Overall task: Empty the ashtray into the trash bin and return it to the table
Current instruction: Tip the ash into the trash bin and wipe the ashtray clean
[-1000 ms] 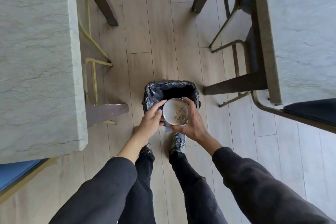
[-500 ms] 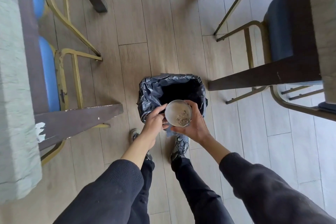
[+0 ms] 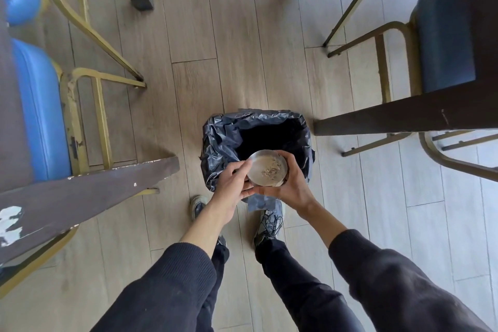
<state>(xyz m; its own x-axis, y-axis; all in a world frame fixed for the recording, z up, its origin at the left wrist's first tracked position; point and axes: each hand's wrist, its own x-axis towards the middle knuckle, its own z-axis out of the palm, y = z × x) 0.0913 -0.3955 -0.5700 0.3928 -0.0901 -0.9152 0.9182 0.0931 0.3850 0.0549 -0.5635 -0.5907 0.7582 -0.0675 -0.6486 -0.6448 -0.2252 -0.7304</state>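
Wood floor between chairs | I see bin nearer than a second ago | ashtray, still full, over its near rim | right hand grips it, left hand fingers at edge | tipping next.

Pale wood-plank floor runs throughout. Blue-cushioned chairs with gold metal frames stand at left; a darker blue chair stands at right. Dark brown wooden beams cross both sides.
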